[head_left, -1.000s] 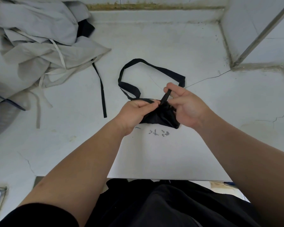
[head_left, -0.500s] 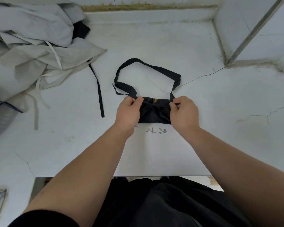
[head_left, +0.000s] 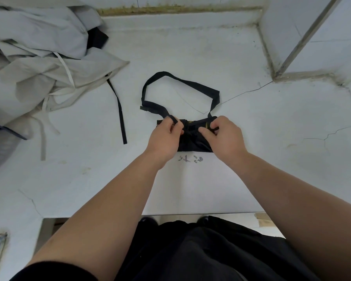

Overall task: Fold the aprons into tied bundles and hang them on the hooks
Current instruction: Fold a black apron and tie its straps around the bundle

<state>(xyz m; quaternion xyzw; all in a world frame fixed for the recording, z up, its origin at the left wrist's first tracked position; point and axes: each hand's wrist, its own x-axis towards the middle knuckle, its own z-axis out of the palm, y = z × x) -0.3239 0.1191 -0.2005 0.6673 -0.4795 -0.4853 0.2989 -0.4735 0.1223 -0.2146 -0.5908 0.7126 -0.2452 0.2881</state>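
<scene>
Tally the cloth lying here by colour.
Black: 2 (folded black apron; black piece poking out of the pale heap)
Pale grey: 1 heap, the aprons within it cannot be counted apart
Total: 3

1. A folded black apron (head_left: 193, 144) lies as a small bundle on the pale, cracked table (head_left: 190, 49).
2. The left hand (head_left: 164, 138) and the right hand (head_left: 226, 138) each pinch its ties, one at either end of the bundle.
3. Its strap loop (head_left: 182, 80) lies flat on the far side.
4. A heap of grey aprons (head_left: 39, 57) sits far left, with a loose black strap (head_left: 120, 116) trailing from it.
5. A white sheet (head_left: 201, 189) lies near the bundle.
</scene>
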